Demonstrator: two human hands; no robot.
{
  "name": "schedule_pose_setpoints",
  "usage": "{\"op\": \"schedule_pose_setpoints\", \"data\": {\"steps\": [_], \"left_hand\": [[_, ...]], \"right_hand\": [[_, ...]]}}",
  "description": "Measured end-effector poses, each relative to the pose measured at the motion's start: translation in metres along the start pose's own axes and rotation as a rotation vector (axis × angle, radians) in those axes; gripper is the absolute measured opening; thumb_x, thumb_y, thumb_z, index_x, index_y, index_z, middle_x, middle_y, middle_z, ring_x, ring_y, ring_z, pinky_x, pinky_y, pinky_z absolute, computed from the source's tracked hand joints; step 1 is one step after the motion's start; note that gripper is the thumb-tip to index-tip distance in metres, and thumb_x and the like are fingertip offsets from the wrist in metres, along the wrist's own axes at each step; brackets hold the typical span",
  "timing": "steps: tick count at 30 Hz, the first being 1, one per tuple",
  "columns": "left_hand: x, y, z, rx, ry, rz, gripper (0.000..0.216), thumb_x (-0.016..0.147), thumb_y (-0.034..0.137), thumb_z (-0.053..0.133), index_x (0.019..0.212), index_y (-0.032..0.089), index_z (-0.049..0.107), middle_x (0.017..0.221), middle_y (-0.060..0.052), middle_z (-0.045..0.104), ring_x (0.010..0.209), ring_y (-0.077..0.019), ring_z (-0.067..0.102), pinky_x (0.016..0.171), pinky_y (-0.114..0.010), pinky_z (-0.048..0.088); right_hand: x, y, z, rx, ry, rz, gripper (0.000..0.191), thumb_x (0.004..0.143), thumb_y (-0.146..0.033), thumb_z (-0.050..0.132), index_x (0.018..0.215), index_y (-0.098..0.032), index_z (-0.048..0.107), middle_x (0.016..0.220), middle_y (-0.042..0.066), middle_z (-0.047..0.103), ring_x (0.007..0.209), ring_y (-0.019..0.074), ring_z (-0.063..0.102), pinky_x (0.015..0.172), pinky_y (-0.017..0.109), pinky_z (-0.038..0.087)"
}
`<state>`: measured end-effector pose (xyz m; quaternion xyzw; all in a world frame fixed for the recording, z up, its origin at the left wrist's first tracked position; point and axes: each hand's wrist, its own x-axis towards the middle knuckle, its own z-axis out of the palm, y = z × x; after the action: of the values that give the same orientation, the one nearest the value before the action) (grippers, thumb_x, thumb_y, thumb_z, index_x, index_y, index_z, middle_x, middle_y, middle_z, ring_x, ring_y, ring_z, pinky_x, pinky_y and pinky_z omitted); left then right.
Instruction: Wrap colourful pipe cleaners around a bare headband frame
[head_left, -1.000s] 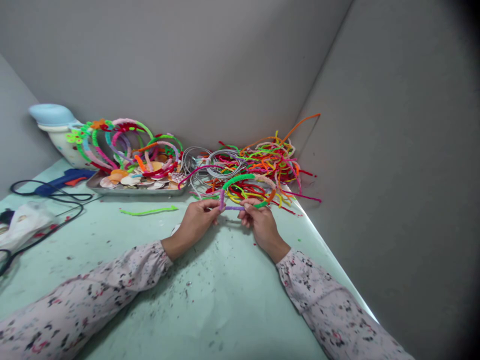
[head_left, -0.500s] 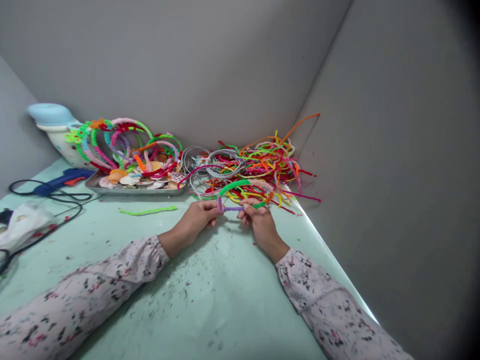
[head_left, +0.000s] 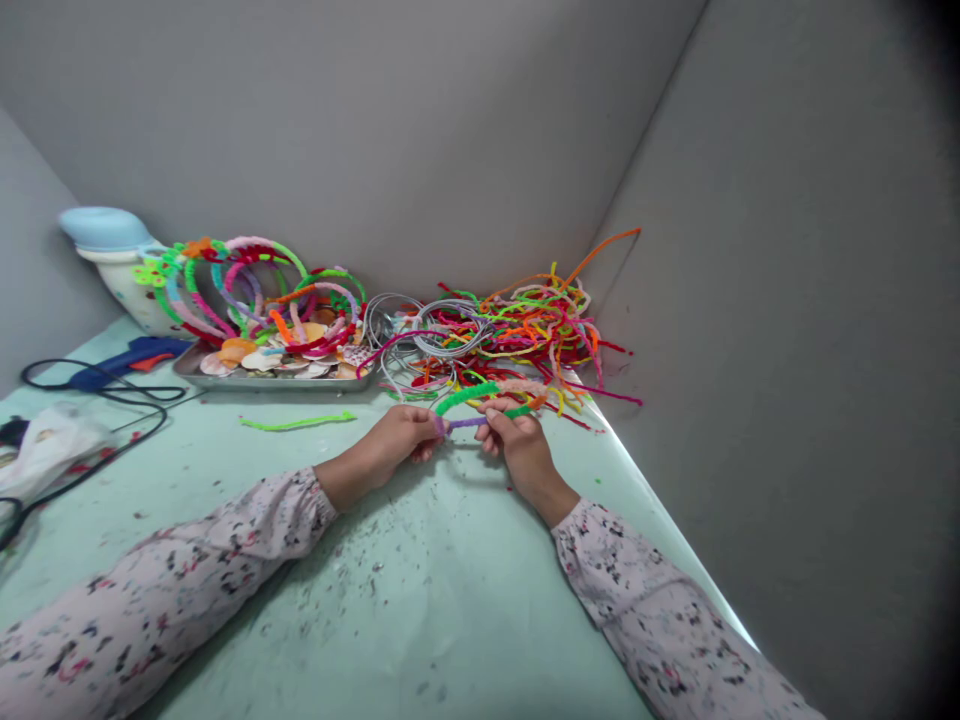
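Note:
A fuzzy pipe-cleaner ring (head_left: pixel 468 396), in green, pale pink, orange and purple lengths, is held just above the table between both hands. My left hand (head_left: pixel 409 435) pinches its left side, where the purple part begins. On the near right side, my right hand (head_left: pixel 517 440) closes thumb and fingers on the ring between the purple and green lengths. The fingertips cover parts of the ring at both grips. A loose lime-green pipe cleaner (head_left: pixel 298 424) lies on the table left of my left hand.
Behind the hands lies a tangled heap of pipe cleaners (head_left: pixel 540 335) beside coiled grey wire (head_left: pixel 450 330). A metal tray (head_left: pixel 277 384) holds shells and several finished rings. Further left are a blue glue gun (head_left: pixel 124 362), its black cable, a plastic bag (head_left: pixel 56 445) and a blue-lidded container (head_left: pixel 109 230).
The ring has tilted flatter, its far edge dropping lower. Both hands keep their grips in nearly the same place.

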<state>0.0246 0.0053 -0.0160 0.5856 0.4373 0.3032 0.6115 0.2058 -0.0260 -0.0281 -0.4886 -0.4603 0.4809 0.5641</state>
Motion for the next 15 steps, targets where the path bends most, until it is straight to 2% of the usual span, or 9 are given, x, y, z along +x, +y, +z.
{"op": "schedule_pose_setpoints", "data": {"steps": [5,11,15], "left_hand": [[-0.0023,0.0029,-0.0001,0.025,-0.048,-0.007,0.021,0.07,0.022,0.055,0.05,0.016,0.051,0.044,0.002,0.046,0.04,-0.0077,0.039,0.041,-0.021,0.028],[-0.0018,0.0034,-0.0022,0.004,-0.053,-0.014,0.018,0.075,0.029,0.058,0.064,0.014,0.059,0.052,0.001,0.051,0.045,-0.008,0.043,0.044,-0.02,0.03],[-0.0022,0.0058,-0.0002,0.131,-0.023,0.1,0.012,0.074,0.028,0.06,0.074,0.015,0.061,0.055,0.003,0.051,0.046,-0.0079,0.042,0.047,-0.02,0.031]], "right_hand": [[0.0001,0.0019,-0.0006,-0.018,-0.01,0.011,0.021,0.077,-0.037,0.058,0.086,-0.018,0.063,0.057,-0.002,0.062,0.044,0.0083,0.049,0.042,0.019,0.035],[0.0031,0.0036,-0.0028,0.035,-0.008,0.02,0.021,0.075,-0.037,0.059,0.084,-0.018,0.063,0.056,-0.003,0.061,0.044,0.0083,0.049,0.042,0.019,0.035],[0.0048,0.0031,-0.0037,0.085,-0.001,0.032,0.021,0.074,-0.036,0.059,0.083,-0.018,0.063,0.054,-0.004,0.061,0.041,0.0078,0.048,0.041,0.019,0.034]]}}
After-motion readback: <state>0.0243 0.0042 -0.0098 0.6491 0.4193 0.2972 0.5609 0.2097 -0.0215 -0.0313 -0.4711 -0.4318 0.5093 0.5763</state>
